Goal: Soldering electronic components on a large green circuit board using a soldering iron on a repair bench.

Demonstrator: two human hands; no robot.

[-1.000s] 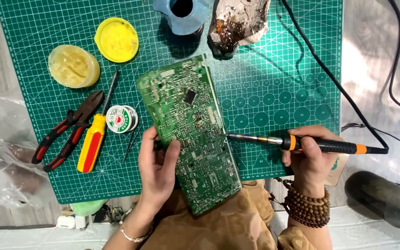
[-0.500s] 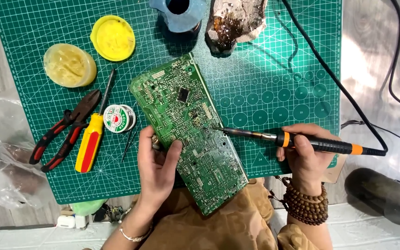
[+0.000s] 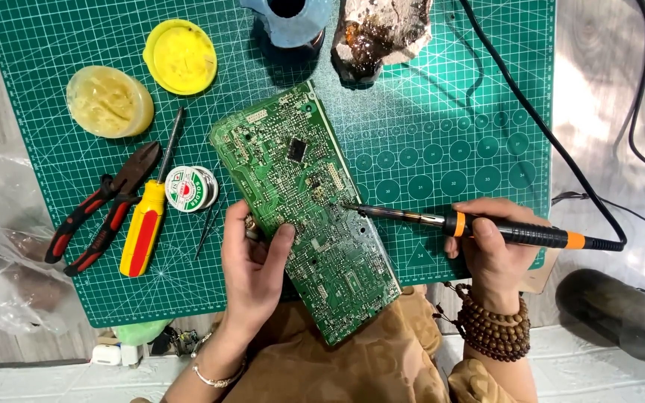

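Circuit board (image 3: 304,216), one only, lies on the green cutting mat (image 3: 442,112), its long axis running from upper left to lower right, the near end overhanging toward your lap. Your left hand (image 3: 251,272) grips its left edge, thumb on top. Your right hand (image 3: 498,250) is wrapped around one soldering iron (image 3: 487,227), tip pointing left onto the board. Beside it: one pair of pliers (image 3: 102,209), one screwdriver (image 3: 147,220), one solder spool (image 3: 190,188).
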